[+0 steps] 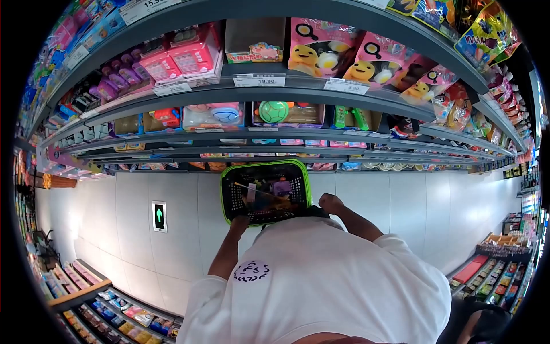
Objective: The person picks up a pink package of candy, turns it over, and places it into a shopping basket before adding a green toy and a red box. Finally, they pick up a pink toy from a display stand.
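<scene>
Green-rimmed basket (229,192), contents (281,188) indistinct

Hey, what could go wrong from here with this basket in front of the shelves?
The basket might tip: the left hand is at its near-left corner, while the right hand is apart from it. If it tips, the loose items inside could slide or spill. And with its far rim so near the shelves in this view, a step forward might knock it against them, though the exact gap is hard to judge.
</scene>
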The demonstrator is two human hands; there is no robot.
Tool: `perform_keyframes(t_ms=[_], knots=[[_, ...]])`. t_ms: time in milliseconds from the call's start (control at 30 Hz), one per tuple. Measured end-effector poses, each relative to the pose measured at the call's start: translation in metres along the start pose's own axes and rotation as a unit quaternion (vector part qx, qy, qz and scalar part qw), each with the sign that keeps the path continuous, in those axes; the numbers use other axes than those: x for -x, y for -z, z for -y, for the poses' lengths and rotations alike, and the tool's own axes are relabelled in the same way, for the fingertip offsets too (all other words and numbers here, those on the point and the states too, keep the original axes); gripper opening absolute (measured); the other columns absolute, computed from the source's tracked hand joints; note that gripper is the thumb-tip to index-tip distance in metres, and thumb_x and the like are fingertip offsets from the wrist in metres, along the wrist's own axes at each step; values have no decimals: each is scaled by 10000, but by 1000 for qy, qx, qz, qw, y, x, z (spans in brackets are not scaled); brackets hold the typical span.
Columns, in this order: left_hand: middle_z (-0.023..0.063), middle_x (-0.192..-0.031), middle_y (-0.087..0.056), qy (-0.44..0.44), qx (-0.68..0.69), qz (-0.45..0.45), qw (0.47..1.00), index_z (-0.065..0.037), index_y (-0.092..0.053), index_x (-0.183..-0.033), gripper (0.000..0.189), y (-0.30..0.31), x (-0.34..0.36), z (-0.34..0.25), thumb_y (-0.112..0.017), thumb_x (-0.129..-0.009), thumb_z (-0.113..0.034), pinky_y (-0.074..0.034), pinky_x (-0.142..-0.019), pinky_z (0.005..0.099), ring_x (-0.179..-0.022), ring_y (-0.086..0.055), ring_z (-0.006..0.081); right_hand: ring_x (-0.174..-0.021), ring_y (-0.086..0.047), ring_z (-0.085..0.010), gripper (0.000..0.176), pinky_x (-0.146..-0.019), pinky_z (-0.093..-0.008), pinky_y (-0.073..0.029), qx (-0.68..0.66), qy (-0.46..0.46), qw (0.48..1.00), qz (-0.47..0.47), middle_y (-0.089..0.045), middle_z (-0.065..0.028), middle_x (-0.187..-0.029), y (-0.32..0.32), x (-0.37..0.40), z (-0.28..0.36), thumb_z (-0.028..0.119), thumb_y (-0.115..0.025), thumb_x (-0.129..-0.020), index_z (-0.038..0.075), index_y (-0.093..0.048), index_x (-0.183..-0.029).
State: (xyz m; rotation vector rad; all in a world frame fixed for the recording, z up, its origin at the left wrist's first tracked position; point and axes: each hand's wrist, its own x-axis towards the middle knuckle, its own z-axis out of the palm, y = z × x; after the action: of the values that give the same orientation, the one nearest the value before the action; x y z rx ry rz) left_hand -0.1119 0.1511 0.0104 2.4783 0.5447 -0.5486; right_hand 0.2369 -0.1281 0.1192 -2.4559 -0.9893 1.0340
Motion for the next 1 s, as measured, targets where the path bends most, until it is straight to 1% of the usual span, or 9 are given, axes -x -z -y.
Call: perform_keyframes(t_ms=[67, 133, 233, 333, 433, 633, 767, 833, 1000], knots=[[169, -811, -623, -37, -13, -15, 999, -11, -631, -786, 118, -2, 1, -1, -544, -757, -85, -505, -628, 386, -756, -628, 292, -826, -633, -289, 181, -746, -379, -494, -7, -7, 1000, -12, -652, -130, -863, 3, 3, 4, 232, -529, -775, 107, -657, -801], [149, -775, -619, 174, 368, -11, 913, -14, -623, -794, 115, 7, 11, -16, -547, -763, -94, -506, -606, 360, -735, -629, 260, -819, -634, -289, 180, -743, -379, -494, -13, -11, 1000, -23, -651, -133, -861, 5, 3, 4, 232, -531, -774, 105, -656, -797], [97, -728, -608, 336, 484, -1, 808, -26, -612, -797, 110, 50, 34, -57, -527, -795, -96, -484, -550, 325, -659, -614, 203, -821, -634, -331, 228, -757, -413, -508, -13, 8, 1000, -6, -653, -160, -862, 7, 4, 4, 268, -532, -771, 89, -656, -837], [50, -690, -587, 41, 326, -29, 944, -42, -600, -779, 136, -62, 28, 39, -497, -831, -113, -450, -504, 301, -587, -583, 157, -819, -634, -298, 202, -739, -387, -494, -9, -13, 1000, -6, -649, -146, -859, 11, 5, 9, 245, -518, -783, 92, -649, -803], [29, -694, -595, 330, 472, 35, 817, -61, -604, -766, 78, 31, 53, -43, -536, -800, -81, -445, -509, 301, -580, -575, 154, -823, -631, -308, 213, -741, -390, -494, 10, 2, 1000, 11, -647, -151, -872, 7, 1, 2, 258, -513, -788, 94, -649, -801], [26, -833, -614, 102, 449, -23, 887, -87, -583, -959, 191, -63, 42, 28, -439, -887, -189, -374, -484, 245, -603, -545, 127, -853, -624, -323, 223, -768, -396, -491, 6, -2, 1000, 25, -644, -158, -897, 15, 3, 16, 263, -509, -794, 100, -660, -821], [33, -842, -620, 156, 448, 4, 880, -83, -579, -968, 195, -29, 45, -8, -432, -888, -182, -375, -480, 246, -609, -551, 128, -865, -624, -321, 228, -779, -395, -489, -1, 1, 1000, 11, -645, -158, -898, 13, 3, 20, 262, -512, -795, 93, -662, -831], [47, -704, -609, 291, 575, -5, 765, -67, -613, -784, 60, 14, 55, -46, -559, -783, -95, -453, -521, 302, -570, -574, 151, -864, -624, -320, 229, -779, -395, -489, -5, 7, 1000, 6, -646, -158, -900, 10, 1, 17, 263, -514, -795, 92, -661, -832], [37, -696, -601, 220, 492, 16, 842, -66, -608, -807, 81, -15, 55, -27, -528, -803, -75, -456, -521, 293, -577, -582, 138, -844, -628, -324, 233, -773, -398, -491, -4, -23, 1000, 20, -650, -157, -879, 9, 2, 19, 265, -513, -790, 90, -658, -842]])
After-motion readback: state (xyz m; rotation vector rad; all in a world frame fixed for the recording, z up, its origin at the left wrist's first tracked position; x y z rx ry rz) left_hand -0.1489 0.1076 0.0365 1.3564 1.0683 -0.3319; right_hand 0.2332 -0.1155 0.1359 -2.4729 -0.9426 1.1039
